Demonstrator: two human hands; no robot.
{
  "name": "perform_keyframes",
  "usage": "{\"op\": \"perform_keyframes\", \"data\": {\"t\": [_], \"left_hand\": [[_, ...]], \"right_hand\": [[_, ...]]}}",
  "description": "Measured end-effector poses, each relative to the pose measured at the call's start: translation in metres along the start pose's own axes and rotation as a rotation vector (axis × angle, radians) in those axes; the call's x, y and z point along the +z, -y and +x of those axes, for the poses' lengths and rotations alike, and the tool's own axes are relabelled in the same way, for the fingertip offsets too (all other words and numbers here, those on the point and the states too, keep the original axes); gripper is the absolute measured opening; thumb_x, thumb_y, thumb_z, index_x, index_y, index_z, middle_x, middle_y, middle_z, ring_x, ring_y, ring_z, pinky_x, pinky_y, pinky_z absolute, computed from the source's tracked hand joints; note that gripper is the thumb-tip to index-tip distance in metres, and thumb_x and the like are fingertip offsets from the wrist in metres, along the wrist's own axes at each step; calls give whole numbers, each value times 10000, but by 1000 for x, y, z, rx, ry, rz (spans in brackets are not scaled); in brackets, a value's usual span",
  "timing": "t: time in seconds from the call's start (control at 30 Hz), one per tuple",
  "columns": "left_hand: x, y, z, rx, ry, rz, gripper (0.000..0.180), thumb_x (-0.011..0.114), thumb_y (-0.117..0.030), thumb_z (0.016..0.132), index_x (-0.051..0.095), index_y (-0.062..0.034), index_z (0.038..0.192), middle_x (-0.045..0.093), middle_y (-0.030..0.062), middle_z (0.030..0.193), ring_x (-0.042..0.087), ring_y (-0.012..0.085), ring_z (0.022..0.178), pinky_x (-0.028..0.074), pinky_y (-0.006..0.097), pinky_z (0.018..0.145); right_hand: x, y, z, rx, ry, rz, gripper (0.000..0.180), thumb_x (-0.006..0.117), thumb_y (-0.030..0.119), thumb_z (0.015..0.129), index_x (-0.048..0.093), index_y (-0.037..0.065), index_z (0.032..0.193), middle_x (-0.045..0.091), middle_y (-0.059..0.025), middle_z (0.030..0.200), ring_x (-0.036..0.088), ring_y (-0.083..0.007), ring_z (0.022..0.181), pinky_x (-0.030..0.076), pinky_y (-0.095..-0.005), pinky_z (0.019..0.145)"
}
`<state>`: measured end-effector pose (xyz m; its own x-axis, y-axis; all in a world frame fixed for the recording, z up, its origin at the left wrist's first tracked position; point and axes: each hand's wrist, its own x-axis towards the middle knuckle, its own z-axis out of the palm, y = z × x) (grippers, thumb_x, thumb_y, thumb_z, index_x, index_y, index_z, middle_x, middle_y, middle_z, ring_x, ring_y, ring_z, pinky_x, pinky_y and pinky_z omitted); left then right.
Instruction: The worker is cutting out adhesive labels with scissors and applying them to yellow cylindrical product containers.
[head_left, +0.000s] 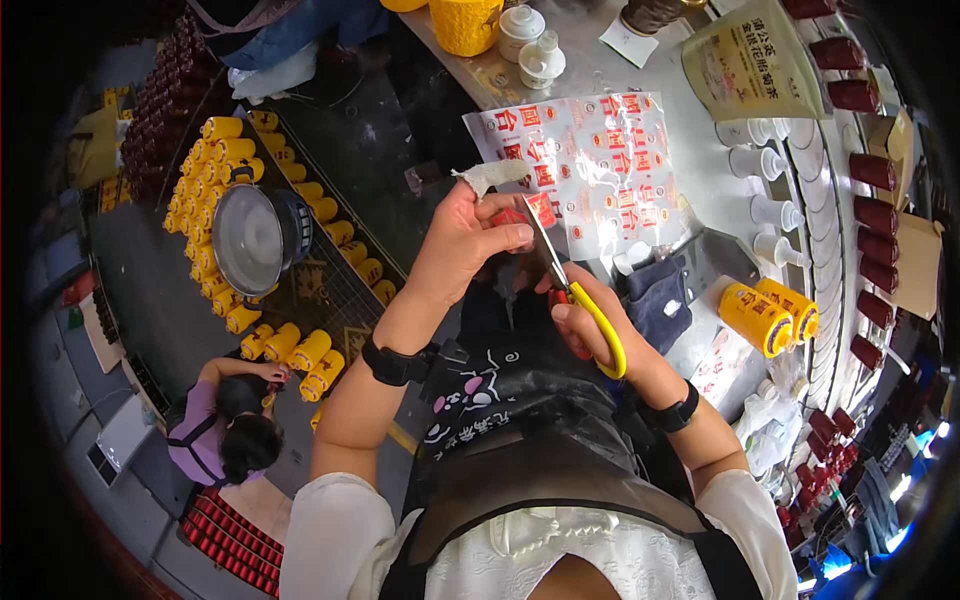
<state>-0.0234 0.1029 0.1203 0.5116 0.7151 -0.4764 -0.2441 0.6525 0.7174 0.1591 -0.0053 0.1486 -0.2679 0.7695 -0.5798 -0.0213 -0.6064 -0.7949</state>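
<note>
My right hand (600, 318) grips a pair of scissors (602, 335) by its yellow and red handles, the metal blades pointing up and to the left. Between the thumb and fingers of my left hand (462, 236) is a small red-printed clear decal piece (541, 209), right at the blade tips. A pale cloth wrap (492, 177) covers a finger of that hand. Just beyond, a large decal sheet (612, 150) with rows of red print lies on the metal table. Whether the blades are apart is hard to make out.
Two yellow bottles (757, 318) and a dark folded cloth (660, 305) are on the table at right, near several white bottle-shaped pieces (772, 213). A conveyor with dark red caps (873, 170) runs along the far right. At left, yellow bottles surround a metal pan (248, 240); a person (228, 425) works below them.
</note>
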Motion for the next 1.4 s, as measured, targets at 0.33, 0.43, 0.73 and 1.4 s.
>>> {"op": "perform_keyframes", "data": {"t": [0.33, 0.43, 0.73, 1.4], "left_hand": [[0, 3, -1, -3, -15, -31, 560, 644, 103, 785, 469, -16, 1304, 639, 110, 1125, 641, 131, 910, 545, 263, 792], [1, 5, -2, 8, -12, -38, 564, 647, 101, 780, 469, -15, 1302, 638, 109, 1119, 639, 130, 914, 545, 263, 793], [1, 2, -4, -56, 7, -90, 603, 611, 120, 763, 438, -16, 1325, 625, 121, 1144, 634, 147, 945, 519, 277, 841], [28, 46, 1, -154, 171, -66, 705, 596, 106, 762, 330, -52, 1396, 555, 151, 1213, 604, 120, 755, 510, 270, 660]], "right_hand": [[1, 1, -4, 125, 16, 135, 207, 579, 180, 911, 538, 51, 1068, 518, 2, 750, 437, -62, 617, 375, -235, 564], [2, 0, -6, 126, 9, 124, 194, 577, 173, 920, 542, 45, 1061, 528, -2, 759, 449, -69, 630, 388, -240, 581], [2, -15, -3, 10, -66, -5, 185, 626, 136, 894, 556, 34, 1032, 496, -4, 749, 432, -65, 692, 397, -248, 626], [-24, -28, 24, -114, -499, 382, 431, 702, 36, 821, 478, 38, 1189, 628, -49, 815, 588, -100, 616, 450, -217, 522]]}}
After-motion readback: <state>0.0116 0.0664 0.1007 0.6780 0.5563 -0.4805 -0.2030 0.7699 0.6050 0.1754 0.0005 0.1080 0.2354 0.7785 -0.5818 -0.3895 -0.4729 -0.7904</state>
